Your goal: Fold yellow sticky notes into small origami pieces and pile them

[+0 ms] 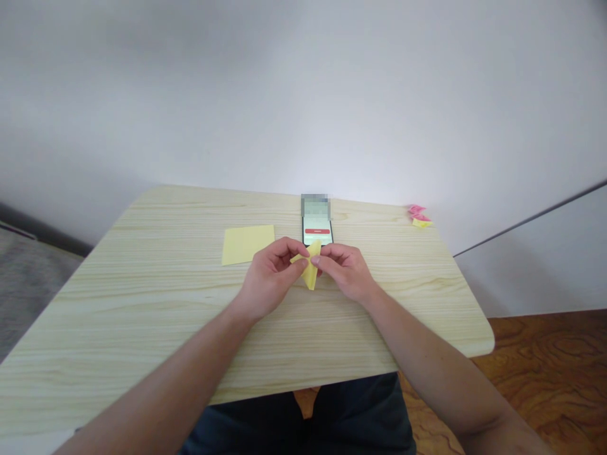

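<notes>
A small piece of folded yellow paper (312, 275) is held above the middle of the table, with one pointed end up and another down. My left hand (272, 272) pinches it from the left between thumb and fingers. From the right, my right hand (345, 270) pinches the same paper, and the two thumbs nearly meet on it. The fingers hide part of its folds. Just beyond my hands lies a phone (317, 221) with a lit screen and a red bar. Flat on the table to the left is a yellow paper sheet or pad (247, 244).
The pale wood-grain table (156, 303) stands against a white wall (303, 95). Folded pink paper (416, 212) and a small yellow paper piece (422, 223) sit near its far right corner. Brown wooden floor (559, 373) shows at the right.
</notes>
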The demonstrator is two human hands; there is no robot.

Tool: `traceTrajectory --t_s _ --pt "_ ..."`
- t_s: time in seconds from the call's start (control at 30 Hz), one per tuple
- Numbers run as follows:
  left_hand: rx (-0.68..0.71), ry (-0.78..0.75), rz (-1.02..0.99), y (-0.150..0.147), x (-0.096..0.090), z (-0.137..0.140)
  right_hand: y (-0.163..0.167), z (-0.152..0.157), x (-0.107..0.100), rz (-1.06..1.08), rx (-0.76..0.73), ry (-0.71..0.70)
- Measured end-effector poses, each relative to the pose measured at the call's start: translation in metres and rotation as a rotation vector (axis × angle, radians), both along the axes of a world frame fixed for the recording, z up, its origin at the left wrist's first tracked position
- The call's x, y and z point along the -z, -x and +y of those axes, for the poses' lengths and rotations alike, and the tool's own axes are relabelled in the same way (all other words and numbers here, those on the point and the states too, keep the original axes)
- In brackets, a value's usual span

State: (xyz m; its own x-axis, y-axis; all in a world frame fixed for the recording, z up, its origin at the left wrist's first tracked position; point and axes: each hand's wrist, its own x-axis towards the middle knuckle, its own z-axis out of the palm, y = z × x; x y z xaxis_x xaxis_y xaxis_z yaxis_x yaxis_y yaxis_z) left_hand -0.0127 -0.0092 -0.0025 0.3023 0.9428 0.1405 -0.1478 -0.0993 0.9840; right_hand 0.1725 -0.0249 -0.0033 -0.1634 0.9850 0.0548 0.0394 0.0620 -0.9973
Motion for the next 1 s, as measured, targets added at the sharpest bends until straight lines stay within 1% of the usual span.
traceTrajectory --t_s 0.13,0.27,0.47,0.53,0.63,0.77,0.87,1.0 --pt "0.053 -0.004 -0.031 0.0 0.003 0.0 -0.001 0.0 0.0 0.003 -0.02 -0.001" --pt "0.068 -0.018 -0.071 0.0 0.009 0.001 0.0 0.001 -0.001 -0.002 -0.013 -0.006" --pt "0.095 0.04 -0.138 -0.001 0.007 0.001 0.003 0.001 -0.003 0.015 0.014 -0.024" --pt "0.114 0.074 -0.123 0.0 0.004 -0.001 0.003 0.001 -0.002 0.018 0.034 -0.025" --pt "0.133 0.118 -0.045 0.0 -0.001 -0.005 0.004 0.0 0.001 0.003 0.086 -0.039" --pt "0.093 0.118 0.014 -0.001 -0.003 -0.007 0.005 -0.001 0.002 -0.031 0.13 -0.057" --pt "0.09 0.1 0.02 0.0 -0.001 -0.006 0.003 0.0 0.0 -0.022 0.119 -0.044" --pt "0.129 0.082 0.029 0.001 0.001 -0.005 0.0 0.002 -0.001 0.034 0.052 -0.006"
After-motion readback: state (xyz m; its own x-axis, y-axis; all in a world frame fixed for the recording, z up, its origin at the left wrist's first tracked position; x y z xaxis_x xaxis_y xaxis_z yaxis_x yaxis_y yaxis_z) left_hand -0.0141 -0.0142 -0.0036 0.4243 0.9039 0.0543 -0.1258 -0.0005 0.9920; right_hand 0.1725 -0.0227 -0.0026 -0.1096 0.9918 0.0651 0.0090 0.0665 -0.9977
